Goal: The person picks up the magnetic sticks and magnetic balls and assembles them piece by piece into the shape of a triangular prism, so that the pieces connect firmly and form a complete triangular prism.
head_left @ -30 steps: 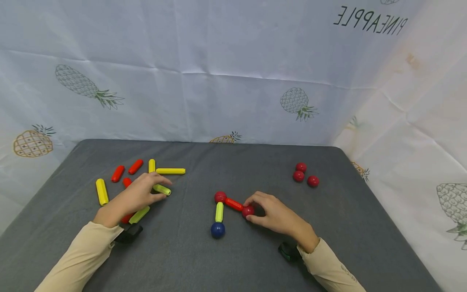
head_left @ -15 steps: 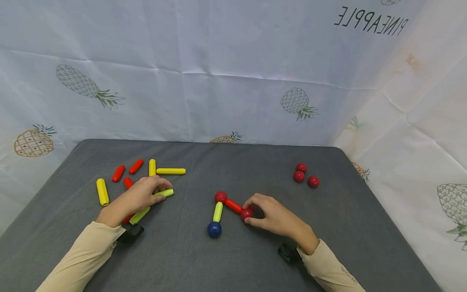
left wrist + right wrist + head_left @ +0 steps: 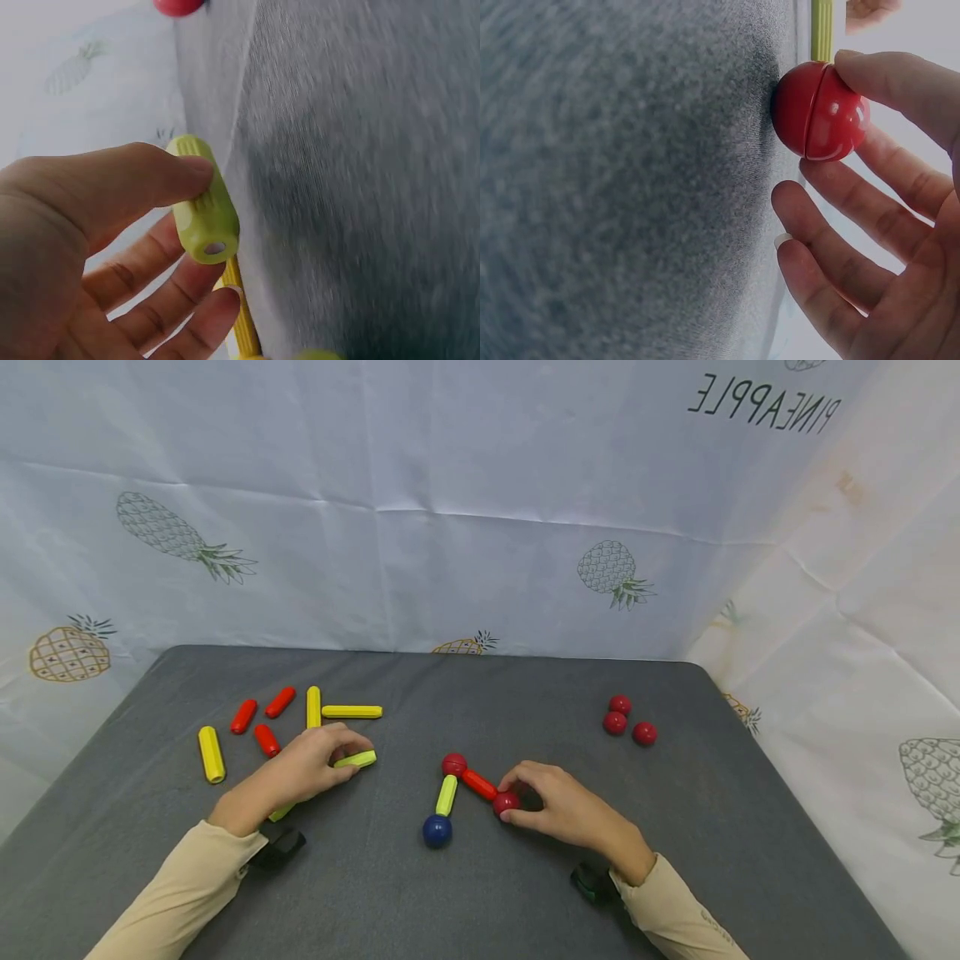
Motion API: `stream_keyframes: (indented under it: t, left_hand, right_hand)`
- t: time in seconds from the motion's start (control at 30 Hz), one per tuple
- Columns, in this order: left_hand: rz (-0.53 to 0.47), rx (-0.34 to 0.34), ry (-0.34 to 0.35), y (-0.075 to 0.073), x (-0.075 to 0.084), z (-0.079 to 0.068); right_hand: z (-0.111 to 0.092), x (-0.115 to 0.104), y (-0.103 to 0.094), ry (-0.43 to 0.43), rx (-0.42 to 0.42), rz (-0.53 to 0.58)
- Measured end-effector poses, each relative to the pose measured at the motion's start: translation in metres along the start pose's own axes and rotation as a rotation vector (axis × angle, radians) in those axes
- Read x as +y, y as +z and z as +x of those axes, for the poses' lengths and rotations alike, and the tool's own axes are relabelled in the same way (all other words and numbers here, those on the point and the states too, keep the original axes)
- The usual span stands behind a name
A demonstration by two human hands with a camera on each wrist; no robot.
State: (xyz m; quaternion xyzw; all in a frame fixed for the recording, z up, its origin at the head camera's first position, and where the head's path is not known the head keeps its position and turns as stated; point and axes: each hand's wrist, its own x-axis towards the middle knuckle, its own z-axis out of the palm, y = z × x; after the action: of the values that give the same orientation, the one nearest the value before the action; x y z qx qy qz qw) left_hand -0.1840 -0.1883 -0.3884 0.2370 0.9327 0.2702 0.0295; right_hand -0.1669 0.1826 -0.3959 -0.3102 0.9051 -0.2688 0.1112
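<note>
My left hand (image 3: 303,770) pinches a short yellow-green magnetic rod (image 3: 206,206) between thumb and fingers; a metal dot shows in its near end. My right hand (image 3: 558,802) holds a red ball (image 3: 821,111) by thumb and fingertips, low at the grey tabletop. That ball joins a red rod (image 3: 478,784), which runs to a second red ball (image 3: 453,765). From there a yellow-green rod (image 3: 446,796) leads to a blue ball (image 3: 437,831), so the joined pieces form a bent chain between my hands.
Around my left hand lie red rods (image 3: 243,717) and longer yellow rods (image 3: 212,754), plus another yellow-green rod (image 3: 282,812) partly under the wrist. Three loose red balls (image 3: 615,723) sit at the back right. A pineapple-print cloth (image 3: 480,527) hangs behind the grey table (image 3: 390,893).
My left hand has closed on the yellow-green rod and carried it to the right. The right hand's ball has shifted slightly left and nearer, and the blue ball has swung left.
</note>
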Motion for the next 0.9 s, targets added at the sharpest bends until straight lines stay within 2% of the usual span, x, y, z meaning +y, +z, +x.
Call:
stream_keyframes:
  t: [0.37, 0.53, 0.77, 0.9]
  left_hand:
    - [-0.020, 0.007, 0.075, 0.010, 0.023, 0.005]
    - [-0.021, 0.000, 0.071, 0.011, 0.031, 0.005]
    - [-0.058, 0.002, 0.158, 0.016, 0.037, 0.007]
    - [-0.051, 0.001, 0.165, 0.020, 0.039, 0.008]
  right_hand:
    - [0.000, -0.003, 0.002, -0.004, 0.001, 0.002]
    - [0.001, -0.004, 0.003, 0.004, -0.010, 0.003]
    - [0.002, -0.005, 0.006, -0.003, -0.009, 0.010]
    - [0.003, -0.005, 0.007, -0.005, -0.010, 0.014]
